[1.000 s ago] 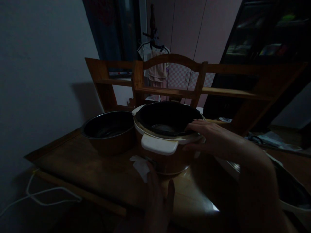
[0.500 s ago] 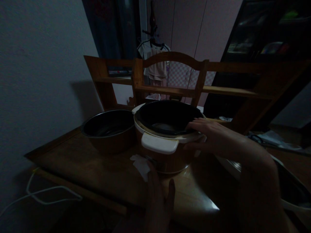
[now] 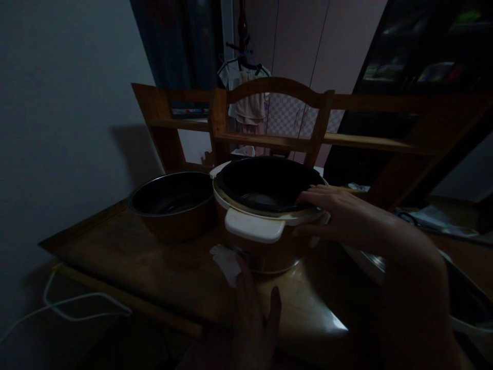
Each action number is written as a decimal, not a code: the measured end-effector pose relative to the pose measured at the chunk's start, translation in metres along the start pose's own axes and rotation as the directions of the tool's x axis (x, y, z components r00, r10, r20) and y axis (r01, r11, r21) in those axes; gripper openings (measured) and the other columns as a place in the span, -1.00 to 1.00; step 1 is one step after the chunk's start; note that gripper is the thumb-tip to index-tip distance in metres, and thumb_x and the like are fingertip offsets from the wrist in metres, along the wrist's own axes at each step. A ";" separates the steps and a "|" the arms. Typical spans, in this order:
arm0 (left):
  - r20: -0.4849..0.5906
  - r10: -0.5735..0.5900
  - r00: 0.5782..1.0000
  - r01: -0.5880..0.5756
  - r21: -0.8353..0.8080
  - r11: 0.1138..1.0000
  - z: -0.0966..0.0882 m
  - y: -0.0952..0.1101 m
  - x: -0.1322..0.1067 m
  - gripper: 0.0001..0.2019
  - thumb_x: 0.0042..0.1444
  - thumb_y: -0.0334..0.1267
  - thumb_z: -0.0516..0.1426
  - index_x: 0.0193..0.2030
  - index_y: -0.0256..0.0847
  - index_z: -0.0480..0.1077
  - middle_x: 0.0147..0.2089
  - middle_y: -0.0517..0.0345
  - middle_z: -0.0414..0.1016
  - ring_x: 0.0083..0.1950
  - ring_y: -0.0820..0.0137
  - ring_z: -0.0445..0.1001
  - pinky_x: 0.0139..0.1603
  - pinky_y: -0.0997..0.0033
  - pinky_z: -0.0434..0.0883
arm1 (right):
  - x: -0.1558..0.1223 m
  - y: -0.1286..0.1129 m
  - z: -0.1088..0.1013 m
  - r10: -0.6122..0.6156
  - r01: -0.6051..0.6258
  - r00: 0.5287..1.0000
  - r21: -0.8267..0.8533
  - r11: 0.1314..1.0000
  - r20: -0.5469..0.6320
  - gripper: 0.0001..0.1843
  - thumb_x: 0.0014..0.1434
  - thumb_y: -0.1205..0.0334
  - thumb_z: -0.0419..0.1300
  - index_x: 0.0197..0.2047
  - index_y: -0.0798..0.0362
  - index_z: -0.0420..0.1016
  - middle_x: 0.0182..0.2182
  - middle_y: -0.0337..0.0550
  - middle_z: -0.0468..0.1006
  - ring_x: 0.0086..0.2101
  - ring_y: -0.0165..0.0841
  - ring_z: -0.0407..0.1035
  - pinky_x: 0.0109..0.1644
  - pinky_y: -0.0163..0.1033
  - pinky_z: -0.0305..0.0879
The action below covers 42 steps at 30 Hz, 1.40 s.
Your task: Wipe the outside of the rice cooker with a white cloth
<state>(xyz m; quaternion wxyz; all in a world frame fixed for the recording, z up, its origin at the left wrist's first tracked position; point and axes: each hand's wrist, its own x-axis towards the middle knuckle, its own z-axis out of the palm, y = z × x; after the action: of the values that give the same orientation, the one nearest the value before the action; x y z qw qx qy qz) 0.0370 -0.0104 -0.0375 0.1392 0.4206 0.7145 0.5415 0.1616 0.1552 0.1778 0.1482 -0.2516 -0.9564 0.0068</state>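
Observation:
A rice cooker body (image 3: 265,241) with a white rim and a dark inner pot (image 3: 269,182) stands on a wooden table (image 3: 154,267) in dim light. My right hand (image 3: 335,216) grips the cooker's right rim, fingers over the edge and thumb below. My left hand (image 3: 252,313) rests low in front of the cooker, fingers stretched towards a crumpled white tissue (image 3: 227,259) at the cooker's base. A separate dark metal bowl (image 3: 173,200) sits just left of the cooker.
A wooden shelf rack (image 3: 269,139) runs behind the table. A white cable (image 3: 77,303) trails off the table's left edge. Another pot or lid edge (image 3: 454,303) lies at the right. Clothes (image 3: 250,103) hang behind.
The view has shifted slightly. My left hand has edged a little to the right and forward; my right hand stays on the cooker's rim.

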 end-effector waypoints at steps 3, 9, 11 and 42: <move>0.033 -0.028 0.999 0.028 0.002 1.000 0.004 -0.002 -0.015 -0.19 0.30 -0.10 0.07 0.57 -0.22 -0.23 0.58 -0.21 -0.06 0.57 0.00 -0.04 0.54 -0.13 -0.01 | 0.001 0.001 0.000 0.002 -0.002 1.000 0.004 1.000 0.014 -0.43 0.21 -0.21 0.29 0.13 0.00 0.48 0.06 0.00 0.52 0.04 -0.09 0.46 0.05 -0.06 0.41; 0.092 -0.088 0.992 0.086 0.034 0.996 0.014 0.004 -0.043 -0.21 0.33 -0.11 0.02 0.57 -0.30 -0.25 0.53 -0.24 0.07 0.56 0.05 0.01 0.53 -0.07 0.04 | 0.001 0.003 0.000 0.003 -0.003 0.999 0.000 1.000 0.035 -0.44 0.21 -0.17 0.30 0.15 -0.01 0.47 0.07 0.02 0.52 0.04 -0.08 0.45 0.07 -0.05 0.40; 0.113 -0.107 0.988 0.105 0.021 0.994 0.014 0.007 -0.047 -0.24 0.35 -0.12 0.00 0.56 -0.32 -0.22 0.52 -0.26 0.10 0.55 0.08 0.04 0.53 -0.02 0.06 | 0.000 0.003 0.000 0.000 0.000 1.000 -0.003 1.000 0.017 -0.43 0.21 -0.14 0.31 0.17 -0.01 0.46 0.11 0.04 0.50 0.07 -0.07 0.43 0.09 -0.05 0.40; 0.121 -0.268 0.956 0.289 -0.221 0.931 0.026 0.009 -0.034 -0.18 0.37 0.01 -0.06 0.56 -0.12 -0.50 0.63 -0.08 -0.43 0.60 0.20 -0.38 0.54 0.00 -0.04 | 0.000 0.000 0.000 0.004 -0.004 1.000 -0.010 1.000 0.008 -0.38 0.21 -0.19 0.29 0.18 0.05 0.49 0.11 0.07 0.54 0.07 -0.04 0.46 0.12 0.04 0.40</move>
<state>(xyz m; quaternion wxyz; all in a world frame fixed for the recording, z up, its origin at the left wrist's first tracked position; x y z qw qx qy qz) 0.0792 -0.0181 -0.0481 0.2951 0.3190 0.6907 0.5780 0.1622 0.1553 0.1780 0.1431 -0.2542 -0.9565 0.0036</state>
